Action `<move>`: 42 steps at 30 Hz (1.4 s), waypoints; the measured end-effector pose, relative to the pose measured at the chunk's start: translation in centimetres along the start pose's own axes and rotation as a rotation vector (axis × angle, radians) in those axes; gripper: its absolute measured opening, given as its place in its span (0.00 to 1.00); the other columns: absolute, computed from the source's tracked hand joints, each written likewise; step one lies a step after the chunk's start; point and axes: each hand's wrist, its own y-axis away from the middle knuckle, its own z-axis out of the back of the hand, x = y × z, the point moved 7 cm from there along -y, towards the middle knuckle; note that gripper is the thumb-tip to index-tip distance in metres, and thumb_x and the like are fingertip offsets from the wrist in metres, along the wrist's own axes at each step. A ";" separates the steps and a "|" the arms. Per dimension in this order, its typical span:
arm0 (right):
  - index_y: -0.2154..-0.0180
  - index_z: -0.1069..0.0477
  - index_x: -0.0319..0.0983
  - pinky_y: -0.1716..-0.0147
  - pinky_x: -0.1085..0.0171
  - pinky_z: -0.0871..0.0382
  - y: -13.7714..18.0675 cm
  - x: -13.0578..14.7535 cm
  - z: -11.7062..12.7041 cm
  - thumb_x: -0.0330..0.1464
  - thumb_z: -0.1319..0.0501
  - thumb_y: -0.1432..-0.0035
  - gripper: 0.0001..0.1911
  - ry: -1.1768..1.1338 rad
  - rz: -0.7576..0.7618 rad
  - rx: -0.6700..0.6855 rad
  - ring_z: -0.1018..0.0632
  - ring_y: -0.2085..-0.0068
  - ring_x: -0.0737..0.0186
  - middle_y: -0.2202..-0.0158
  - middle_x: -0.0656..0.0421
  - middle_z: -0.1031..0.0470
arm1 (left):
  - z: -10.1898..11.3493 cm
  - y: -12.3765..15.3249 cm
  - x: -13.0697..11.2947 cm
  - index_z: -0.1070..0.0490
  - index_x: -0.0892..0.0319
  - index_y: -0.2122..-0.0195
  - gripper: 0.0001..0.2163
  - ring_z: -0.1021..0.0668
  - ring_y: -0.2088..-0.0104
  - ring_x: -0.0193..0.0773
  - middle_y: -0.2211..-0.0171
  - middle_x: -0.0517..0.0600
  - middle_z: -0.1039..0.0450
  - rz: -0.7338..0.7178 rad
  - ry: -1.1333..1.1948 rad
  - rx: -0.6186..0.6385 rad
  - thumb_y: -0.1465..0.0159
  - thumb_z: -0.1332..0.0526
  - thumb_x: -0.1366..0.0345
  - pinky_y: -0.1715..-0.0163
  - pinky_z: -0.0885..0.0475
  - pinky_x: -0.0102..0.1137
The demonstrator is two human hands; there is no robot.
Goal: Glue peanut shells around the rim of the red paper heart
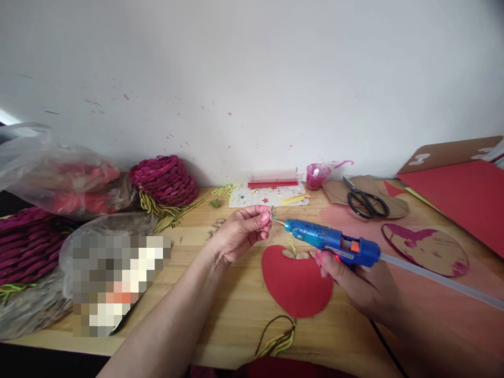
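While the right hand [356, 286] grips the blue glue gun [333, 242] w/ nozzle at a small shell [272, 212] pinched in the left hand [242, 231], just above the red cutout [297, 283], gluing looks underway; next probably needs pressing it beside shells already there.

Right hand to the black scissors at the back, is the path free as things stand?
Probably not right away. The way over the table to the scissors looks free, with nothing standing between, but the right hand is full: it grips the blue glue gun, nozzle at the small piece in the left hand.
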 end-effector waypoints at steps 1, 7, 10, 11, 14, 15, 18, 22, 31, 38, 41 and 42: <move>0.73 0.28 0.42 0.80 0.67 0.36 0.0 0.0 0.0 0.35 0.41 0.35 0.13 0.006 -0.003 -0.003 0.27 0.78 0.67 0.80 0.63 0.27 | 0.0 0.0 -0.1 0.23 0.64 0.67 0.14 0.28 0.75 0.28 0.76 0.47 0.28 -0.004 0.005 0.000 0.50 0.22 0.66 0.74 0.30 0.22; 0.76 0.30 0.42 0.82 0.67 0.39 -0.1 -0.1 -0.1 0.36 0.41 0.34 0.17 0.026 -0.003 -0.011 0.31 0.81 0.68 0.82 0.64 0.31 | -0.2 0.0 -0.2 0.24 0.64 0.69 0.13 0.28 0.75 0.27 0.76 0.46 0.29 -0.013 0.030 0.006 0.50 0.22 0.67 0.74 0.29 0.22; 0.75 0.30 0.42 0.82 0.66 0.39 -0.1 -0.1 -0.1 0.36 0.41 0.34 0.16 0.028 0.016 -0.009 0.31 0.81 0.67 0.82 0.64 0.31 | -0.2 0.1 -0.2 0.24 0.63 0.68 0.13 0.28 0.75 0.27 0.76 0.46 0.29 -0.011 0.037 0.010 0.50 0.22 0.67 0.74 0.29 0.22; 0.75 0.30 0.42 0.82 0.66 0.39 -0.1 -0.1 -0.1 0.36 0.41 0.34 0.16 0.026 0.021 -0.010 0.30 0.81 0.67 0.82 0.64 0.30 | -0.2 0.1 -0.2 0.24 0.63 0.68 0.13 0.28 0.75 0.27 0.76 0.46 0.29 -0.012 0.039 0.011 0.49 0.22 0.67 0.74 0.29 0.22; 0.74 0.29 0.42 0.82 0.67 0.38 0.0 -0.4 -0.1 0.36 0.41 0.34 0.14 0.019 0.004 -0.008 0.29 0.80 0.67 0.81 0.63 0.29 | -0.2 0.1 -0.2 0.24 0.63 0.69 0.13 0.28 0.75 0.27 0.76 0.46 0.30 -0.014 0.041 0.013 0.50 0.22 0.67 0.74 0.29 0.22; 0.73 0.28 0.42 0.81 0.66 0.37 0.1 -0.5 -0.1 0.36 0.41 0.34 0.14 0.018 -0.005 -0.007 0.29 0.80 0.67 0.80 0.63 0.28 | -0.2 0.1 -0.2 0.24 0.63 0.69 0.13 0.28 0.75 0.27 0.76 0.46 0.30 -0.015 0.041 0.014 0.50 0.22 0.67 0.74 0.29 0.22; 0.72 0.28 0.42 0.81 0.66 0.37 0.3 -0.7 -0.1 0.37 0.41 0.34 0.14 0.021 -0.021 0.002 0.28 0.79 0.66 0.80 0.63 0.28 | -0.2 0.0 -0.2 0.24 0.63 0.68 0.13 0.28 0.75 0.27 0.76 0.46 0.29 -0.014 0.039 0.014 0.49 0.22 0.67 0.74 0.29 0.22; 0.74 0.29 0.42 0.81 0.65 0.37 0.3 -0.8 -0.1 0.38 0.41 0.34 0.15 0.041 -0.021 0.000 0.28 0.80 0.66 0.81 0.62 0.28 | -0.2 0.1 -0.2 0.24 0.63 0.69 0.13 0.28 0.75 0.27 0.76 0.46 0.29 -0.013 0.044 0.014 0.50 0.22 0.67 0.74 0.29 0.22; 0.73 0.29 0.41 0.80 0.65 0.34 0.2 -1.0 -0.2 0.38 0.42 0.34 0.15 0.051 -0.035 0.014 0.26 0.78 0.63 0.79 0.61 0.27 | -0.2 0.1 -0.2 0.24 0.63 0.68 0.12 0.28 0.75 0.27 0.76 0.46 0.30 -0.007 0.038 0.017 0.49 0.23 0.67 0.74 0.29 0.22; 0.74 0.30 0.42 0.80 0.65 0.34 0.2 -0.9 0.0 0.38 0.41 0.34 0.15 0.050 -0.037 -0.004 0.27 0.79 0.64 0.80 0.62 0.28 | -0.2 0.1 -0.3 0.23 0.63 0.69 0.13 0.28 0.75 0.28 0.76 0.47 0.29 -0.012 0.042 0.012 0.50 0.22 0.67 0.74 0.29 0.22; 0.75 0.30 0.42 0.81 0.65 0.35 0.3 -1.0 0.2 0.39 0.40 0.35 0.16 0.047 -0.041 -0.015 0.28 0.79 0.64 0.81 0.62 0.28 | -0.1 0.0 -0.3 0.24 0.64 0.69 0.13 0.28 0.75 0.28 0.76 0.47 0.30 -0.013 0.039 0.008 0.50 0.22 0.67 0.74 0.29 0.22; 0.75 0.30 0.42 0.81 0.65 0.36 0.3 -1.1 0.2 0.39 0.40 0.35 0.17 0.047 -0.051 -0.024 0.28 0.80 0.64 0.81 0.62 0.28 | -0.1 0.0 -0.3 0.24 0.64 0.69 0.13 0.28 0.75 0.28 0.76 0.47 0.30 -0.012 0.039 0.006 0.50 0.22 0.67 0.74 0.29 0.22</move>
